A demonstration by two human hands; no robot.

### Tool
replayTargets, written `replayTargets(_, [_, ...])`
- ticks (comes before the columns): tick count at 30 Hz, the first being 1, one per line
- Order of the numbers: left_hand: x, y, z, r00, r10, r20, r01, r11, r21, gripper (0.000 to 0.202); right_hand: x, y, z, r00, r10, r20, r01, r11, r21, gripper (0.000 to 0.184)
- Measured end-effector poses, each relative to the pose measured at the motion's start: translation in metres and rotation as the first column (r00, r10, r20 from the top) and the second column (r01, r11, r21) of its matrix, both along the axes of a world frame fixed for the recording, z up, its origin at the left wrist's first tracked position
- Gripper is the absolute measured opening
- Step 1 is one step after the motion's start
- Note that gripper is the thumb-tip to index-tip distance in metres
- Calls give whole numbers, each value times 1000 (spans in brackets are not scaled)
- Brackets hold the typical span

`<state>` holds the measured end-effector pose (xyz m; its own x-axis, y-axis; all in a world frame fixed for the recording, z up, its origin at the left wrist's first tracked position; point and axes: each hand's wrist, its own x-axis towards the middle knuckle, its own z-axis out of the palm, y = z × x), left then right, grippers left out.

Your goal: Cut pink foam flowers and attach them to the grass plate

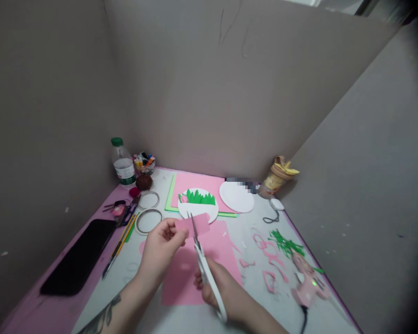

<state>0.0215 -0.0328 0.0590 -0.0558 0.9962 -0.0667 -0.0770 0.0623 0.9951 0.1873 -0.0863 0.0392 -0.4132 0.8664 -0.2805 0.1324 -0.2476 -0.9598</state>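
Between thumb and fingers, my left hand (pixel 165 243) pinches the left end of a small pink paper piece (pixel 201 223), held above the table. My right hand (pixel 221 283) grips white-handled scissors (pixel 207 271), whose parted blades point away from me and cross the pink piece near its middle. Below both hands lies a larger pink sheet (pixel 181 290). Just beyond the blades is a white paper disc (pixel 197 212) with a row of green paper leaves (pixel 200 198) and a small pink shape at its left end.
At right lie pink offcuts (pixel 270 280), green strips (pixel 287 243) and a pink glue gun (pixel 308 287) with a cable. A phone (pixel 78 257), pens (pixel 120 246) and tape rolls (pixel 149 221) are at left. A bottle (pixel 123 164) and a jar (pixel 275 181) stand toward the back.
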Motion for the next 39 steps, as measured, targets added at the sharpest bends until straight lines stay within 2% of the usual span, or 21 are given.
replayTargets(3, [0, 1, 0, 1000, -3, 7, 3, 1000, 1, 18, -1, 0, 2, 1000, -20, -16, 19, 1000, -17, 66])
replayTargets(6, [1, 0, 0, 1000, -3, 12, 3, 1000, -8, 18, -1, 0, 0, 999, -30, -13, 29, 999, -29, 66])
replayTargets(12, [1, 0, 0, 1000, -3, 22, 4, 1000, -15, 19, 1, -1, -9, 1000, -15, -27, 14, 999, -30, 43])
replayTargets(17, [1, 0, -1, 1000, -7, 23, 7, 1000, -16, 19, 2, 0, -11, 1000, -19, 5, 19, 998, -54, 21])
replayTargets(24, [0, -1, -2, 999, -25, 31, 25, 1000, 13, 18, 5, 1, -18, 998, -60, 4, 60, 995, -78, 19])
replayTargets(28, [-4, 1, -1, 997, 6, 73, -16, 991, 131, 43, 5, 0, -18, 997, -72, 15, 73, 994, -79, 17])
replayTargets(30, [-8, 3, 1, 993, -57, 103, 38, 982, 184, 49, 4, 0, -15, 997, -66, 25, 68, 994, -85, 15])
replayTargets(32, [-14, 5, 4, 985, -154, 84, 133, 967, 216, 42, 3, -1, -11, 998, -60, 37, 63, 993, -100, 14])
replayTargets(35, [-24, 9, 8, 957, -287, -43, 289, 934, 212, 26, 2, -2, -6, 997, -51, 63, 58, 991, -118, 14])
replayTargets(39, [-37, 13, 11, 891, -395, -223, 434, 885, 167, 30, 2, -3, -4, 992, -15, 125, 28, 994, -106, 13])
